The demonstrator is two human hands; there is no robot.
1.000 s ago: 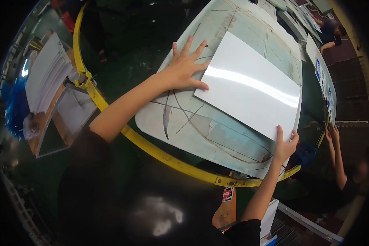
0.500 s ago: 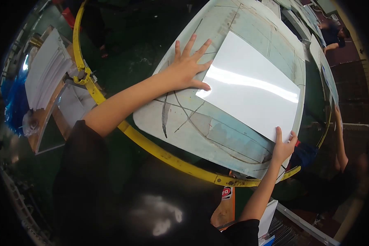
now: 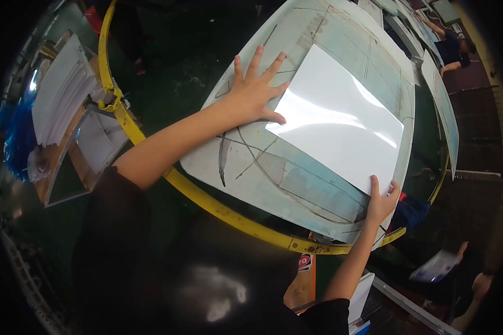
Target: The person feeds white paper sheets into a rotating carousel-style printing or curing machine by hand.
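1. A glossy white sheet (image 3: 338, 125) is laid flat on the pale scored board (image 3: 274, 173).
2. Its far left edge is pressed by the left hand (image 3: 251, 92), fingers spread flat.
3. Its near right corner is pinched by the right hand (image 3: 381, 201).

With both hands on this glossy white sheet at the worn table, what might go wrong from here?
1. The white sheet looks glossy; the left hand, spread flat at its edge, may leave marks or let it slide.
2. The right hand holds only the near corner, close to the edge of the table, so that corner might bend or slip off.
3. The table surface looks scratched and worn, which may scuff the sheet's underside.
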